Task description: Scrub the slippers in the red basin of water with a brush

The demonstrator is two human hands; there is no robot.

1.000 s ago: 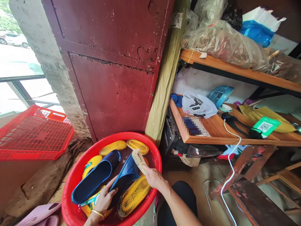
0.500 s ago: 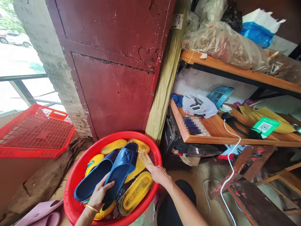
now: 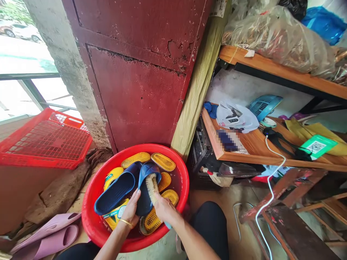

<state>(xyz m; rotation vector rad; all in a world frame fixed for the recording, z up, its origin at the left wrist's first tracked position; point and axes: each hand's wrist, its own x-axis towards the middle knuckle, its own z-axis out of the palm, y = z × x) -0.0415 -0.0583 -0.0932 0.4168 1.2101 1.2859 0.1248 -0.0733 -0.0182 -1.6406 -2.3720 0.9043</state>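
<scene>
At lower centre, your left hand (image 3: pixel 131 209) grips the dark-blue open-backed plastic slipper (image 3: pixel 143 199), likely slippery, best held mid-sole; your right hand (image 3: pixel 164 208) clasps the long pale-bristled brush (image 3: pixel 151 186).

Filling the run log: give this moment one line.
left hand: holds blue slipper | right hand: holds brush at slipper | tub: yellow slippers

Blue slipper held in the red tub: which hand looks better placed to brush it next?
Probably the right hand: it grips the brush, which is over the held blue slipper. The left hand holds that slipper by its side, so it seems better suited to steadying it.
</scene>
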